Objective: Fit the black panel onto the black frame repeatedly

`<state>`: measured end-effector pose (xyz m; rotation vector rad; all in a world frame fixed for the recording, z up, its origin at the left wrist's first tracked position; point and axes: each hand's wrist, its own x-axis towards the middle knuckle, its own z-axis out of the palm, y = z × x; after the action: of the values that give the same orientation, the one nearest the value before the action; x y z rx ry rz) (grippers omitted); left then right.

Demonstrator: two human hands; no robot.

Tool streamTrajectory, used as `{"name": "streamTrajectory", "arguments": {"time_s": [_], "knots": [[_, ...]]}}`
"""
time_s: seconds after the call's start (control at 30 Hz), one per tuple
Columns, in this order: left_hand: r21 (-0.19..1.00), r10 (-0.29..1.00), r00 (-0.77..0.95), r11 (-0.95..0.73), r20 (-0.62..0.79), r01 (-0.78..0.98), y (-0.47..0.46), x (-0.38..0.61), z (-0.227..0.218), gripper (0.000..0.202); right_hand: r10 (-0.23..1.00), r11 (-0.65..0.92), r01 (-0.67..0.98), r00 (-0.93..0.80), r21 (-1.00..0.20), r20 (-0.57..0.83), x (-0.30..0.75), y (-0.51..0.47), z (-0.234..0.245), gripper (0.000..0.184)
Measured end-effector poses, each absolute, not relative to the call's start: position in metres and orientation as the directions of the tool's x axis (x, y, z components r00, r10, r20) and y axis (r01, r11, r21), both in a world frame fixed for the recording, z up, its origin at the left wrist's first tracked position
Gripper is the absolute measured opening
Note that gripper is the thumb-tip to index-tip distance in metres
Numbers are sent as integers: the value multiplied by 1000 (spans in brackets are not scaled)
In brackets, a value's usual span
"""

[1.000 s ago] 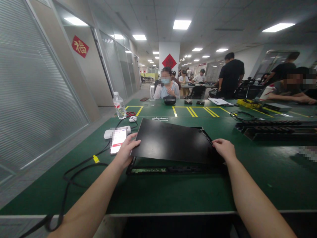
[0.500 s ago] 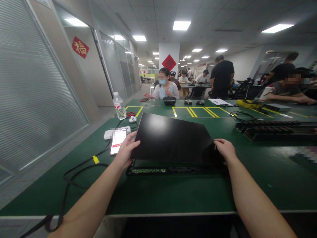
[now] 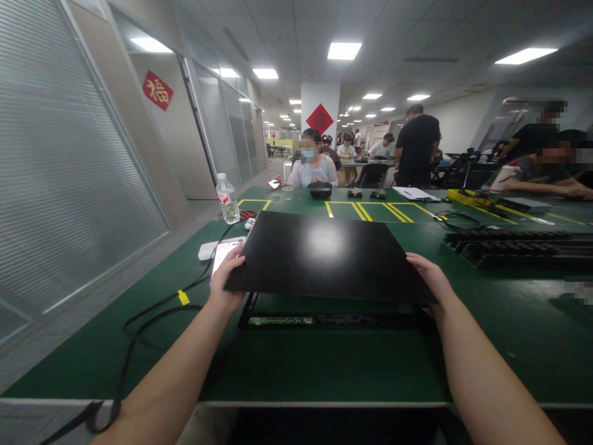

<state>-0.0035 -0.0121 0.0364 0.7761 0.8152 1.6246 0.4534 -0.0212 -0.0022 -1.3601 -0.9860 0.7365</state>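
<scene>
I hold a large flat black panel [image 3: 324,256] by its two near corners, lifted roughly level above a black frame [image 3: 287,320] that lies on the green table [image 3: 301,364]. My left hand [image 3: 225,284] grips the panel's near left corner, thumb on top. My right hand [image 3: 428,278] grips the near right edge, fingers curled under it. A circuit strip shows along the frame's near side, under the panel.
A lit phone [image 3: 222,253] and a white power strip [image 3: 208,248] lie left of the panel, with black cables [image 3: 152,315] trailing to the table's edge. A water bottle [image 3: 228,199] stands behind. Long black trays [image 3: 519,244] lie at right. Several people sit or stand beyond.
The panel has come up off the frame: it was first tilted with its far edge raised, and now both near corners are lifted and it sits nearly level, closer to me.
</scene>
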Motion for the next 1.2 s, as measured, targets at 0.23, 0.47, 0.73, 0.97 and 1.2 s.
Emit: {"name": "streamTrajectory", "arguments": {"time_s": [0.23, 0.47, 0.73, 0.97, 1.2], "knots": [[792, 977, -197, -186, 85, -582, -6, 3, 31, 24, 966, -7, -556, 212, -831, -150, 444, -41, 15, 17], [849, 984, -164, -138, 62, -510, -1, 3, 21, 31, 955, -37, -627, 208, -778, -213, 439, -40, 17, 32], [995, 973, -213, -99, 92, -23, 12, -5, -2, 49, 882, 171, -664, 432, -728, -187, 447, -35, 17, 40], [944, 986, -100, -99, 137, 313, 10, -4, 0, 45, 796, 453, -615, 606, -645, -19, 441, -32, 22, 38], [651, 947, 196, -318, 255, 690, -1, -2, -4, 42, 654, 544, -543, 752, -640, -82, 453, -26, 20, 22]]}}
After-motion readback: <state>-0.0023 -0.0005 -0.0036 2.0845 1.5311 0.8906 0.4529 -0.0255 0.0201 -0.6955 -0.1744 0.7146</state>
